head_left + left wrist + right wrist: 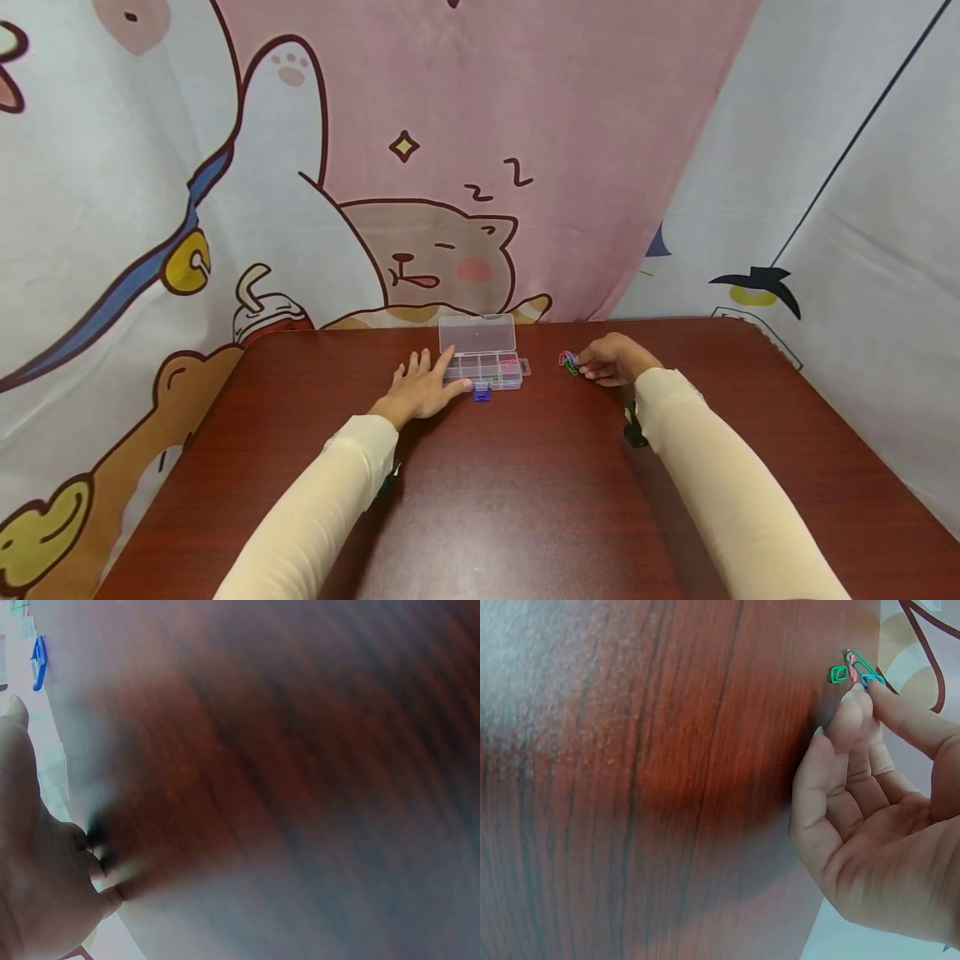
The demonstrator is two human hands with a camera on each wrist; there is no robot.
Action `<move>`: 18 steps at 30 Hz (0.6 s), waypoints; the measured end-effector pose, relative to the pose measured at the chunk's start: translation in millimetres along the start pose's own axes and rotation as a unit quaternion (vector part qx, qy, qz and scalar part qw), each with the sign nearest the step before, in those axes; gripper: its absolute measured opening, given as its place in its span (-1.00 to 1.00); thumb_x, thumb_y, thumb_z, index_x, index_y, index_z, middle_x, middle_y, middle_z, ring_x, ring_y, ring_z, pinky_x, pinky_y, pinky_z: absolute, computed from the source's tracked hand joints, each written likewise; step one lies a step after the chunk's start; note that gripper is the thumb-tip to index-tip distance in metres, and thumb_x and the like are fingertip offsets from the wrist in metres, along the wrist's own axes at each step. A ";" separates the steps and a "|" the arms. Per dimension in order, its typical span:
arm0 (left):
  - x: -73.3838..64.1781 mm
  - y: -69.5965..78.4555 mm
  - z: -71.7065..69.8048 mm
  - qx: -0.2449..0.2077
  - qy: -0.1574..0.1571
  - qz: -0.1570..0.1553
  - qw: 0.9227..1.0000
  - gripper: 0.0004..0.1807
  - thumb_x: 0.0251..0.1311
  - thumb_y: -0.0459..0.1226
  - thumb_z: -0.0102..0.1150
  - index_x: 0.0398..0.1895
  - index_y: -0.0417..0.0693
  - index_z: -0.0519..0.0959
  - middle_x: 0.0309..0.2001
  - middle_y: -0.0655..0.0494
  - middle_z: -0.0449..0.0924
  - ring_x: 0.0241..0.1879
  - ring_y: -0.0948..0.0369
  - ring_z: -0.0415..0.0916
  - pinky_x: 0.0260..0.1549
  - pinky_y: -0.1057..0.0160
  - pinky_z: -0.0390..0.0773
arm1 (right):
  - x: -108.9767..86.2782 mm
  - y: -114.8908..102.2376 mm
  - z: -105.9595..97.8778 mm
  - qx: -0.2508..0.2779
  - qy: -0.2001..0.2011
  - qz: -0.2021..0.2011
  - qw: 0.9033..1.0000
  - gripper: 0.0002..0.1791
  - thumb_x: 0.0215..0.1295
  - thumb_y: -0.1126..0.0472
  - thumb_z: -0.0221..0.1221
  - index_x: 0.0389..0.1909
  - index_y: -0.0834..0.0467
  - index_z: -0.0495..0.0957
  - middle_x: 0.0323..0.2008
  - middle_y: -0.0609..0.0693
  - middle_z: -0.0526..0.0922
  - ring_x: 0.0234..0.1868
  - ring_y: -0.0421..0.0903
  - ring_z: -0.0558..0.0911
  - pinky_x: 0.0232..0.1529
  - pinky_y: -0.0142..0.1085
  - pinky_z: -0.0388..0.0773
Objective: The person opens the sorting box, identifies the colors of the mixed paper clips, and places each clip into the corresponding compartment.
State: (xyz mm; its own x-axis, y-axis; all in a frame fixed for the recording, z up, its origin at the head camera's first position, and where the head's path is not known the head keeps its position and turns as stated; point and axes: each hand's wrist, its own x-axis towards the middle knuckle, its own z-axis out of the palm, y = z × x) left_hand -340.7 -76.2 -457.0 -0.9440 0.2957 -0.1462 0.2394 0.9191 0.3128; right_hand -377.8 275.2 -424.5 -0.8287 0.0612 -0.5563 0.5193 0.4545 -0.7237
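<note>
A clear plastic compartment box (481,367) lies on the table, its lid (477,335) raised against the back. My left hand (422,387) rests at the box's left side, fingers spread and thumb along the front edge near the blue latch (482,394). Inside the box, a pink paper clip (508,362) lies in a right-hand compartment, with some green in front. To the box's right, my right hand (611,360) has thumb and forefinger together at a small pile of colored paper clips (567,362). In the right wrist view, the fingertips pinch a blue paper clip (870,679) beside green and pink ones.
The dark reddish wooden table (495,492) has its back edge just behind the box. A cloth with cartoon animals (450,258) hangs behind it and along the sides. A clear hanging tab (525,367) sticks out from the box's right end.
</note>
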 end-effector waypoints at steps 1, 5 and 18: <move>-0.2 0.2 -0.2 0.000 0.000 0.000 1.000 -0.09 0.29 0.38 -0.29 0.58 0.26 -0.23 0.53 -0.28 -0.20 0.52 -0.20 -0.29 0.40 -0.24 -0.22 | 0.2 -0.3 -0.3 0.004 -0.004 0.001 1.000 -0.76 0.30 0.16 0.22 -0.18 0.27 0.61 -0.52 -0.07 0.65 -0.47 -0.20 0.62 -0.21 -0.21 0.63; -1.2 0.5 -0.9 -0.002 -0.001 -0.001 1.000 -0.08 0.28 0.39 -0.28 0.58 0.27 -0.23 0.53 -0.27 -0.21 0.52 -0.19 -0.29 0.41 -0.23 -0.22 | 2.0 -1.4 -0.8 0.021 -0.022 0.004 1.000 -0.78 0.32 0.16 0.20 -0.18 0.25 0.61 -0.56 -0.09 0.64 -0.50 -0.23 0.60 -0.22 -0.24 0.61; -0.3 0.2 -0.9 -0.002 0.000 -0.003 1.000 -0.08 0.27 0.40 -0.30 0.58 0.28 -0.23 0.54 -0.27 -0.21 0.52 -0.18 -0.29 0.41 -0.22 -0.21 | -4.6 -14.5 5.9 0.029 -0.039 0.000 0.999 -0.77 0.31 0.15 0.22 -0.14 0.22 0.57 -0.60 -0.17 0.64 -0.52 -0.28 0.61 -0.31 -0.33 0.57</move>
State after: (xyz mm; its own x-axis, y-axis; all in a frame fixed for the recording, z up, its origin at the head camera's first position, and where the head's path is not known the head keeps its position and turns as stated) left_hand -340.5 -76.4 -456.0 -0.9453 0.2910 -0.1476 0.2337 0.9195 0.3161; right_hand -380.3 263.1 -413.8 -0.8114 -0.0089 -0.5845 0.5322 0.4024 -0.7449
